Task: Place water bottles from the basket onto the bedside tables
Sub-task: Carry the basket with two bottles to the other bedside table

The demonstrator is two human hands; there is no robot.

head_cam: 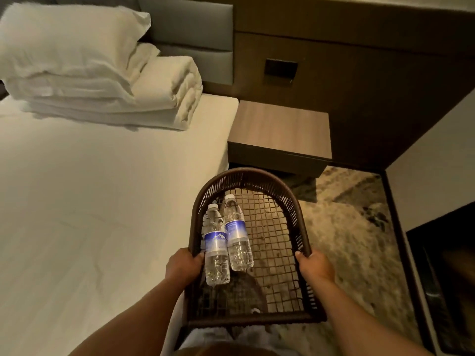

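Two bottles (226,240) lie side by side, touching, in one woven basket (246,173), toward its left side, caps pointing away. Two hands carry it: the left hand (183,265) is curled around the left rim beside the nearer bottle, and the right hand (314,265) is wrapped around the right rim. At far left one bed (90,214) bears one pillow (66,39) on a folded duvet (164,91). One bare wooden bedside table (280,127) stands beyond the basket, against the panelled wall (359,73). Patterned carpet (354,227) lies at right.
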